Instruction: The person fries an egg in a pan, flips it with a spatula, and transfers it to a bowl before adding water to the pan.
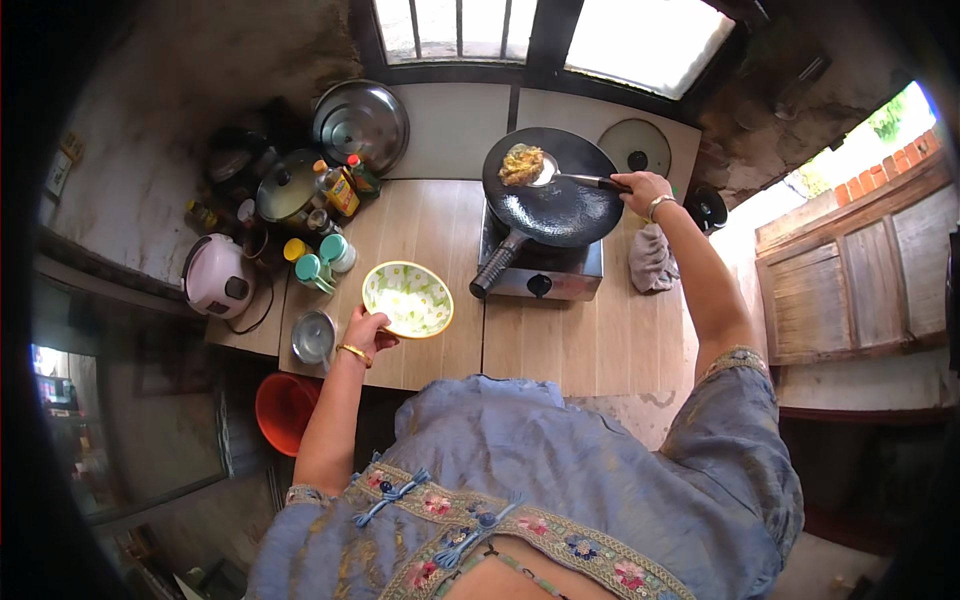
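Observation:
My left hand [368, 333] grips the near left rim of a flower-patterned bowl [409, 300], held tilted above the wooden-look counter. My right hand [643, 193] is closed around the dark handle of a metal ladle [570, 178]. The ladle's head is in the left part of a black wok [576, 214], touching a browned, yellowish piece of fried food [521, 165]. The wok sits on a single-burner stove [559, 283], its ribbed handle pointing toward me and to the left. Whether any food lies in the bowl cannot be told.
Left on the counter [442, 360] are lidded jars [337, 253], sauce bottles [337, 191], a metal bowl [313, 337] and a pink rice cooker [219, 276]. A cloth [652, 259] lies right of the stove. A round lid [634, 150] leans behind the wok. A red bucket [287, 412] stands below, left.

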Tool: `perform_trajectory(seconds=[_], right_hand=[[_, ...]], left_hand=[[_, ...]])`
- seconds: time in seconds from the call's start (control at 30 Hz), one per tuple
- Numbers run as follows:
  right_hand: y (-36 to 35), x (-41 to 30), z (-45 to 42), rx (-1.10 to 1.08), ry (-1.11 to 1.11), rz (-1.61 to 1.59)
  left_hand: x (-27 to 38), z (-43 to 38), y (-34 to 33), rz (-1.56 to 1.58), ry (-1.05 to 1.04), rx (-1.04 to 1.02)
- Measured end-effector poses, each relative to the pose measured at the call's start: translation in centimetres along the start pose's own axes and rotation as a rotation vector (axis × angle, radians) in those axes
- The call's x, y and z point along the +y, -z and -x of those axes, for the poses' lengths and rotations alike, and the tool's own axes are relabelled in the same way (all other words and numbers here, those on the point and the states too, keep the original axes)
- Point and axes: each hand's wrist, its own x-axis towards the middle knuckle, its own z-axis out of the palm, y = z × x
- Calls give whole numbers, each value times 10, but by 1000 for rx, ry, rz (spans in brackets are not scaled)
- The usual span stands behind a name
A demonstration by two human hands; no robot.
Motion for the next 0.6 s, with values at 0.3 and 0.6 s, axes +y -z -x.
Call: perform_trajectory(seconds=[0.3, 0.6], right_hand=[[38, -33, 21, 25, 89, 135], [53, -51, 8, 49, 162, 225]], left_hand=[[50, -2, -25, -46, -131, -25], [65, -16, -44, -59, -112, -70]])
